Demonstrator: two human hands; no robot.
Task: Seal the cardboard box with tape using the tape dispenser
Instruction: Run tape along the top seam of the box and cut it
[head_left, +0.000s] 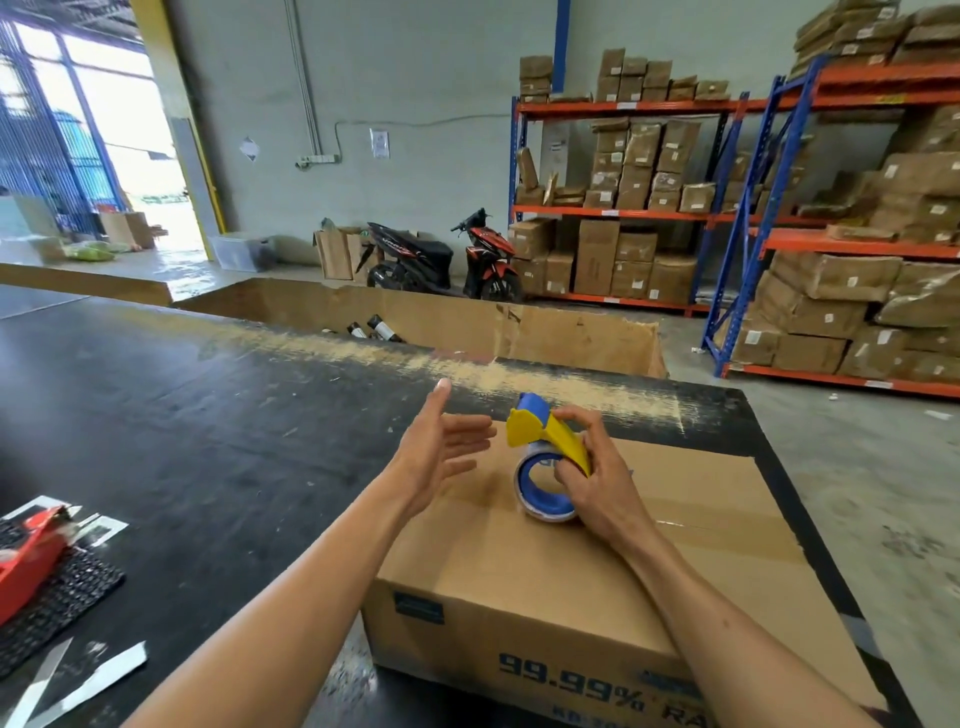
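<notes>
The brown cardboard box (597, 540) sits at the black table's (156, 415) near right corner; the right hand (597, 483) grips the yellow-and-blue tape dispenser (545, 462) on its lid; the left hand (441, 447) hovers spread, empty; taping seems underway, next likely drawing it along the seam.

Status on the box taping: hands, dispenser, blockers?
Right hand grips tape dispenser on cardboard box. Left hand open, hovering beside. Nothing in the way.
</notes>
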